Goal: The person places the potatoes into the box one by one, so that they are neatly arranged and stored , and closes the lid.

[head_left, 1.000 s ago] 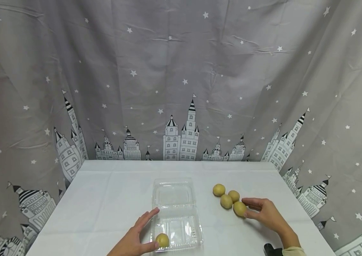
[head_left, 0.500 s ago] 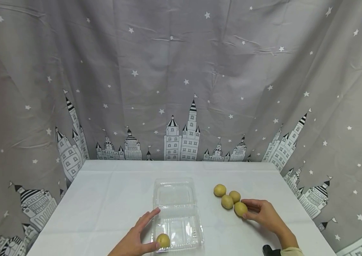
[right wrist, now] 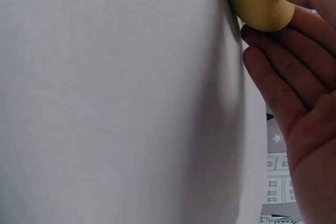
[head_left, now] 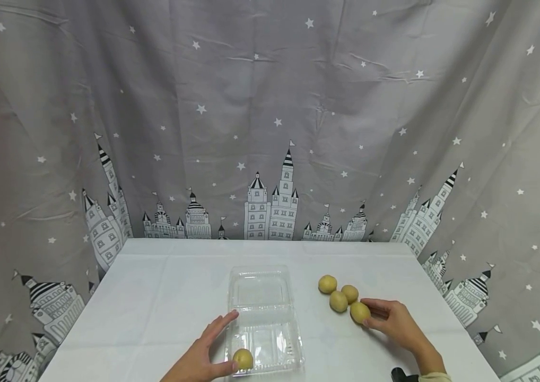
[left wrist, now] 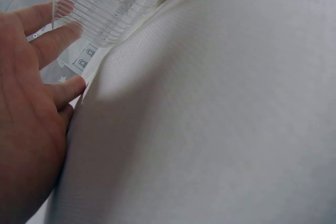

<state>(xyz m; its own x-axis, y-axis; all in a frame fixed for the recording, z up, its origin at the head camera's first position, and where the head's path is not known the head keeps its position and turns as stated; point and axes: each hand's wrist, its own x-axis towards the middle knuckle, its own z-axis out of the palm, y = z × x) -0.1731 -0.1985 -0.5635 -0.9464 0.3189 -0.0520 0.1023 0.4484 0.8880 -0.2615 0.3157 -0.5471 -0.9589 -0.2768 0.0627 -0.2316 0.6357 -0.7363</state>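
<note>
A clear plastic clamshell box [head_left: 270, 339] lies unfolded on the white table, its lid [head_left: 259, 286] laid back toward the far side. One potato [head_left: 243, 359] sits in the near left corner of its tray. My left hand [head_left: 200, 353] is at the box's left side, fingers stretched along the edge and thumb by that potato. In the left wrist view, the fingertips show against the ribbed wall. To the right, my right hand [head_left: 398, 322] holds another potato [head_left: 359, 313] between thumb and fingers, low over the table. The right wrist view shows this potato [right wrist: 260, 3] partly covered by the thumb.
Three more potatoes lie grouped just beyond the right hand: a far left one [head_left: 327, 284], a near one [head_left: 339, 302] and a right one [head_left: 349, 293]. A grey curtain [head_left: 270, 106] printed with castles and stars hangs behind the white table [head_left: 170, 297].
My right hand has closed in a little around its potato, which has shifted slightly. The left hand and the box have stayed where they were.
</note>
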